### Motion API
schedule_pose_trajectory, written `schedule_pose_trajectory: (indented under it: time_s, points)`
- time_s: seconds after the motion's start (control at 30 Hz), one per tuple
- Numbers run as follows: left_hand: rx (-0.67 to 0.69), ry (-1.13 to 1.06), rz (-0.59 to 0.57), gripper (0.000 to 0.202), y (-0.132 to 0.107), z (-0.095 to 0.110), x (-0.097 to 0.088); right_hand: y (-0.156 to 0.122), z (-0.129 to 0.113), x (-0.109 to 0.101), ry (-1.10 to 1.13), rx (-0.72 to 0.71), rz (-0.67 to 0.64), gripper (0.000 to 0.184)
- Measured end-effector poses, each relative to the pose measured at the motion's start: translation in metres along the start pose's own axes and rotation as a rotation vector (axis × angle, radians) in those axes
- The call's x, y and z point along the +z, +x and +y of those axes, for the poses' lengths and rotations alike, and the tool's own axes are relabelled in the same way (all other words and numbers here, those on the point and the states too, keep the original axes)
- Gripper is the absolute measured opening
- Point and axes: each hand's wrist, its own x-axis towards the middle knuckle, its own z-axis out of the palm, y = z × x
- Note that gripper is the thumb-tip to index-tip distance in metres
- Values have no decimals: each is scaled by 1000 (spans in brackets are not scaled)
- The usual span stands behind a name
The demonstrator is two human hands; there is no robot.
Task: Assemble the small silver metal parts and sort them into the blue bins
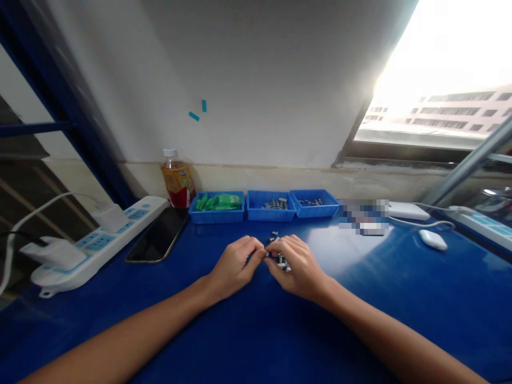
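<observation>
My left hand and my right hand meet fingertip to fingertip over the middle of the blue table. Both are closed in a pinch. Whatever sits between the fingertips is too small and too covered to name. Under and behind my right hand lies a loose pile of small metal parts, partly hidden by its fingers. Beyond my hands stand the middle blue bin and the right blue bin, each with small metal pieces inside. Green plastic packets fill the left blue bin.
A drink bottle stands beside the left bin, near a black phone and a white power strip with chargers. At right lie a white earphone case, a white power bank with a cable, and another power strip.
</observation>
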Motion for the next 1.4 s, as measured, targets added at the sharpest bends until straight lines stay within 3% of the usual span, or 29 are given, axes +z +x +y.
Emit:
schedule_pose_trajectory:
  time_s: [0.17,0.27,0.4,0.5,0.63,0.77,1.13,1.27,1.4]
  points:
    - [1,-47,31,14,-3,-1,3,-2,-2,1,14,91,42,8]
    - [65,-46,72,18,-5,-2,6,-4,-2,1,34,150,66,13]
    - [119,18,39,11,-5,-4,8,-7,-1,3,63,154,40,19]
    - [76,59,35,13,-4,-4,7,-9,0,4,65,177,39,11]
    - [49,59,32,14,-3,-1,4,-10,1,4,26,112,61,15]
    - [53,40,-19,21,-2,2,3,-9,0,3,5,41,58,7]
    - [90,35,47,12,-5,-3,8,-8,1,6,35,139,66,18]
    - [43,62,41,15,-3,-2,6,-10,2,6,58,169,70,8]
    - [32,64,6,18,-3,-3,5,-11,2,7,52,90,70,13]
